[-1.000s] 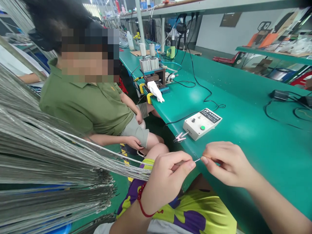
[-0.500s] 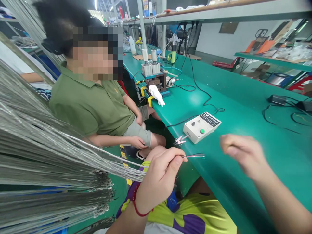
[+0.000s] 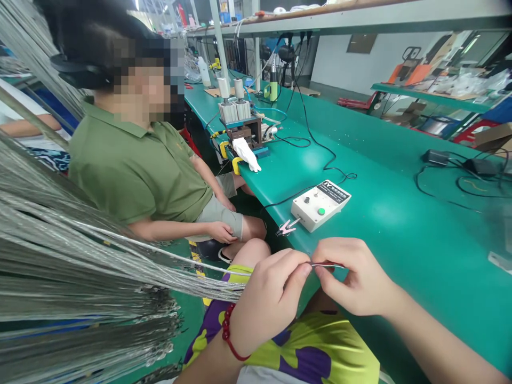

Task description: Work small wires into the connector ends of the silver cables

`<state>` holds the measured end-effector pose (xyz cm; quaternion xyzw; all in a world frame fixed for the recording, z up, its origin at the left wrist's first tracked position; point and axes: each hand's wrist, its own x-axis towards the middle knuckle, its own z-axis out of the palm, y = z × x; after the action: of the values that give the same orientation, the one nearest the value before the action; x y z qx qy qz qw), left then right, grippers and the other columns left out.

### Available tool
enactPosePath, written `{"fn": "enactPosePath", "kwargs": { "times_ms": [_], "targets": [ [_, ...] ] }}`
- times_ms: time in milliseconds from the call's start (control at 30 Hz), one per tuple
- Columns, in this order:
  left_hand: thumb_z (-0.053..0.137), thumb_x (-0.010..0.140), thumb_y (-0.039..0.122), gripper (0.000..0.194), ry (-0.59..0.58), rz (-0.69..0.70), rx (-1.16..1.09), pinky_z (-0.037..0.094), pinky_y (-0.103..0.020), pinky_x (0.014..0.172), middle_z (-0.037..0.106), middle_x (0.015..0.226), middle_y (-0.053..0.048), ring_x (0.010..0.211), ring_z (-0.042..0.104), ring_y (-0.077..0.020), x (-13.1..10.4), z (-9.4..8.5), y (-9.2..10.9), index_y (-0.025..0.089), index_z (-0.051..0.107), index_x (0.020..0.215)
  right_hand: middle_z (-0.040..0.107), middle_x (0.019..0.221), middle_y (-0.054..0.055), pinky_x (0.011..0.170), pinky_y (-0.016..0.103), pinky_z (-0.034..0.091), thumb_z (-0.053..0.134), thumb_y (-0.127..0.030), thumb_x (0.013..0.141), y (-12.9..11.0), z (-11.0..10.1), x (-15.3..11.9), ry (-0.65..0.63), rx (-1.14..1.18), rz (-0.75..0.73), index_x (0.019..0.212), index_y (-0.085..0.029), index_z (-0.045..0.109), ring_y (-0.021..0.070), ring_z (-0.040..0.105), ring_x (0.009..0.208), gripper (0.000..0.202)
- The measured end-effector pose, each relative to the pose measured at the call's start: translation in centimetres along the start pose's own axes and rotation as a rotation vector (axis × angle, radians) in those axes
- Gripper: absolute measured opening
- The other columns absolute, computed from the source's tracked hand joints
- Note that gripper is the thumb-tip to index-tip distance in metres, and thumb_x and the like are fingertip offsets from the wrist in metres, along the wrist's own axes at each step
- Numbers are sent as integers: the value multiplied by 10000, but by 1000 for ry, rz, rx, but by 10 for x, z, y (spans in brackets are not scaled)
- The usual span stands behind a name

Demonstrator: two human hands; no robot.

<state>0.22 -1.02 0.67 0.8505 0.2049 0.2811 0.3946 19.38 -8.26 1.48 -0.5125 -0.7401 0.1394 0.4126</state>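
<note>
My left hand, with a red bead bracelet at the wrist, is closed in a pinch on the end of a cable. Thin coloured wires come out from that end. My right hand pinches these wires between thumb and forefinger, its fingertips almost against the left ones. A bundle of silvery braided cables runs in from the left towards my left hand. Just beyond the hands, a white control box with a green button lies on the green workbench, and a small forked pink tip sticks out from it.
On the left sits a person in a green shirt, hands on the lap. A bench press with a white cloth or glove stands at the bench edge. Black power adapters and cords lie at the right. A shelf spans above.
My right hand has moved left from above the bench and taken hold of the wires at my left fingertips. The camera view has shifted slightly; the left hand keeps its pinch.
</note>
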Motion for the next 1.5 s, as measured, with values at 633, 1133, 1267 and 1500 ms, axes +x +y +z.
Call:
{"fn": "enactPosePath", "kwargs": {
  "times_ms": [633, 1133, 1267, 1500],
  "targets": [
    [557, 1069, 127, 234, -9, 10, 65, 406, -304, 698, 663, 814, -21, 788, 596, -190, 1, 2, -3, 191, 689, 887, 272, 589, -65, 562, 307, 199, 533, -62, 780, 1, 2, -2, -85, -130, -47, 654, -227, 347, 123, 234, 561, 280],
    [617, 1077, 241, 236, 79, 36, -212, 423, -270, 670, 686, 778, -26, 739, 606, -167, 1, -7, -3, 184, 740, 883, 521, 486, -16, 463, 265, 286, 624, -249, 881, -13, 21, -10, 70, 604, 214, 564, -191, 622, 116, 419, 465, 322],
    [603, 1067, 203, 226, 115, -20, -154, 401, -272, 661, 684, 788, -23, 737, 603, -162, 0, -6, -5, 178, 745, 892, 348, 519, -57, 471, 258, 225, 601, -143, 828, -3, 16, -3, 127, 293, 197, 532, -204, 428, 91, 297, 498, 349],
    [591, 1065, 227, 268, 127, -71, -140, 351, -274, 594, 653, 710, -10, 651, 549, -146, -2, -9, -3, 172, 755, 859, 272, 538, -65, 477, 259, 194, 586, -193, 874, 17, 8, 2, 51, 260, 235, 549, -214, 340, 87, 245, 510, 407]
  ]
}}
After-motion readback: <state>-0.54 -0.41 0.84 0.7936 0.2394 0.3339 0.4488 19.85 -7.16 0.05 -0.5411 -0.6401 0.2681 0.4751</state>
